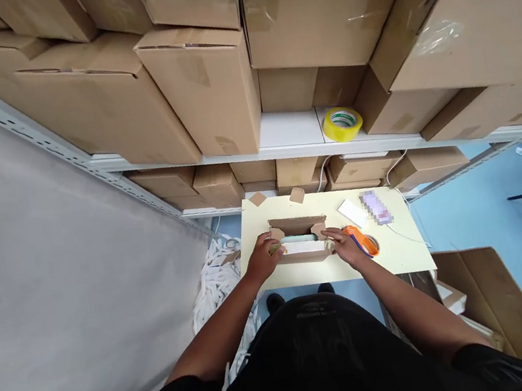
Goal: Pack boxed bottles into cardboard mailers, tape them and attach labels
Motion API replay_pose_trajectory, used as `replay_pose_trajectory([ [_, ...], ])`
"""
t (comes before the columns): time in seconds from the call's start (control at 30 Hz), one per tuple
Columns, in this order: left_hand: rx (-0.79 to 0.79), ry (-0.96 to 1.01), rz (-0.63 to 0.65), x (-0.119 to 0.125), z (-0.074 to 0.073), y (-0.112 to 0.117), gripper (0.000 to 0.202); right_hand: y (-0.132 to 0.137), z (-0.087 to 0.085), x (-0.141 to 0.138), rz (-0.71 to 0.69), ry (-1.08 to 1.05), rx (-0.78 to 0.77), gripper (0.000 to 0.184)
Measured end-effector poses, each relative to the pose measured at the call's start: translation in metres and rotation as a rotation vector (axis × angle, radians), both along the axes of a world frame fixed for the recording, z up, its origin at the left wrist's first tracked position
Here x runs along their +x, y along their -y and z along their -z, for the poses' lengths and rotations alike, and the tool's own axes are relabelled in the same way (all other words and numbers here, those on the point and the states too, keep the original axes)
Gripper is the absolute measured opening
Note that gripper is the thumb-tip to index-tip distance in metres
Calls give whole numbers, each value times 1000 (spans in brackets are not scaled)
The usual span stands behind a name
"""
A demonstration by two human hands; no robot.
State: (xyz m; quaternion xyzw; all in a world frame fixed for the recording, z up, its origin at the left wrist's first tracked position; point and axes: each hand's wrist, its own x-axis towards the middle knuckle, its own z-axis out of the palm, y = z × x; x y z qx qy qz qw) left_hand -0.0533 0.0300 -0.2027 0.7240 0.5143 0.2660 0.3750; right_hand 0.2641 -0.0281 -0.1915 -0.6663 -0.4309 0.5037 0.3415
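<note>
While the left hand grips the left end of a small open brown cardboard box, the right hand clasps its right end. The box sits mid-worktop on the pale yellow rectangular worktop, flaps raised, with a pale green flat item inside. Just beside the right hand lies an orange tape dispenser. A white card lies further back. A yellow tape roll rests on the white shelf among large cardboard cartons.
</note>
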Motion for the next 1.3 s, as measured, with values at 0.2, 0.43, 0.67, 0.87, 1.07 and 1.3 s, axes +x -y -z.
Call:
replay_pose_trajectory([
  [0.2,8,-101,-181,20,-13,-1,75,23,7,4,-107,120,80,66],
  [0.43,50,-308,-26,18,-31,-9,64,21,11,-2,-177,308,155,61],
  [0.67,333,-485,147,29,-16,14,23,47,22,68,-78,887,-82,37],
  [0.87,297,-527,197,45,-13,18,36,43,36,78,-186,1133,-429,40],
  [1.07,50,-260,-29,52,-12,23,36,48,2,67,-19,979,-218,40],
  [1.3,-623,360,-328,38,-32,3,36,2,-95,15,-144,583,120,53],
])
